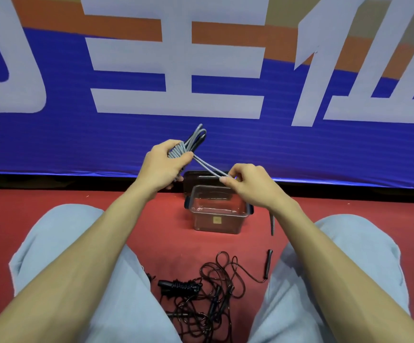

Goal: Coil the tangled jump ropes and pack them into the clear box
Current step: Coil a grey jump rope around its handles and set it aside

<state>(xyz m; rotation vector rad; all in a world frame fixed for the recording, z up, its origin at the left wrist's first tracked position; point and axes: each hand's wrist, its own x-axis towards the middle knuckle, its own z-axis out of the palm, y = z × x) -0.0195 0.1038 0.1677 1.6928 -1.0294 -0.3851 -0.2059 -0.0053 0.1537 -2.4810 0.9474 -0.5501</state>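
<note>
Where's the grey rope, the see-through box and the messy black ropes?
grey rope (176,151): head view, on the tight wraps of the bundle.
clear box (228,225): head view, on its front wall.
black ropes (183,285): head view, on the wound-up bundle at the tangle's left side.

A blue banner (77,144) with big white characters and an orange stripe stretches beyond the fingers (240,169) — red floor (166,219) spreads beneath them, pale blue shorts (60,233) nearer.
</note>
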